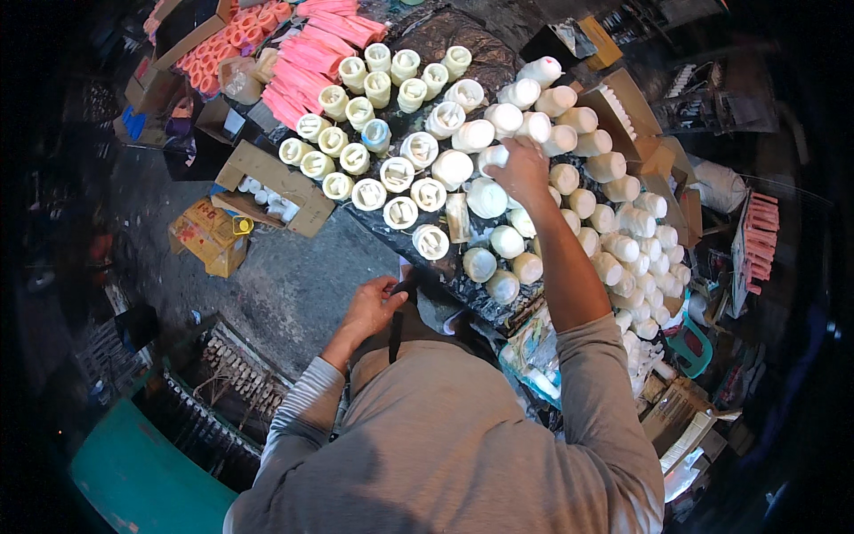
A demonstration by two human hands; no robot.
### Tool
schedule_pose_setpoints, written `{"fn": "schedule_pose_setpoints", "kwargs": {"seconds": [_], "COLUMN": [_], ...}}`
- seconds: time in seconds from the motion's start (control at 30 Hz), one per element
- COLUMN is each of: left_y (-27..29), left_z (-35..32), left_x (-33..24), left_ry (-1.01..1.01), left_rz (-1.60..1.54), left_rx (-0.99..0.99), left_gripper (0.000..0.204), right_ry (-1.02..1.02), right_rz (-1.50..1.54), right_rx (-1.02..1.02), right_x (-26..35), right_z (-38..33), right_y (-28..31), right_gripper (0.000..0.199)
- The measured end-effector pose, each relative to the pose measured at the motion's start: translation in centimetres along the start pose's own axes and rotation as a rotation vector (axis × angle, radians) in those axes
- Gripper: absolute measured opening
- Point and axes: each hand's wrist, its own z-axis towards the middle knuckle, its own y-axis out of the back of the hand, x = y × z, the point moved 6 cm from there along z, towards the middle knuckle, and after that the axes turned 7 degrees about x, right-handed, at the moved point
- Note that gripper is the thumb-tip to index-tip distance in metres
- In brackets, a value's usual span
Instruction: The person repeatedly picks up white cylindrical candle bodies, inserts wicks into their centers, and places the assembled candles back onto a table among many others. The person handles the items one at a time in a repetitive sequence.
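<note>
My right hand [522, 171] reaches over the dark-covered table, with its fingers and thumb closed around the end of a white wax-like cylinder [491, 158]. Similar white cylinders [584, 203] stand packed together to its right and nearer me. On its left are several pale cups [398, 174] with off-white pieces inside. Low at my waist, my left hand [372, 307] is closed, thumb against fingers, at a thin black item [403, 288] whose kind I cannot make out. An upright pale block [457, 218] sits among the cups and cylinders.
Long pink sticks [313, 64] lie heaped at the far left of the table, beside pink rings [233, 40]. Cardboard boxes [294, 191] stand by the table's left edge. A green stool [689, 345] is at right, and a green curved surface [142, 472] at lower left.
</note>
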Motion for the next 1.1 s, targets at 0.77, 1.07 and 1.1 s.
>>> {"fn": "schedule_pose_setpoints", "kwargs": {"seconds": [0.77, 1.07, 1.1], "left_y": [-0.6, 1.2, 1.5], "left_z": [0.5, -1.1, -1.3], "left_x": [-0.2, 2.4, 2.7], "left_ry": [-0.046, 0.029, 0.027], "left_rz": [0.124, 0.077, 0.087], "left_rx": [0.021, -0.069, -0.086], "left_gripper": [0.048, 0.052, 0.052], "right_ry": [-0.17, -0.245, -0.241], "right_rz": [0.207, 0.031, 0.076], "right_rx": [0.074, -0.311, -0.323], "right_x": [-6.7, -15.3, -16.1], "right_z": [-4.1, 4.0, 4.5], "right_y": [2.3, 10.7, 11.7], "right_gripper": [0.054, 0.054, 0.054]}}
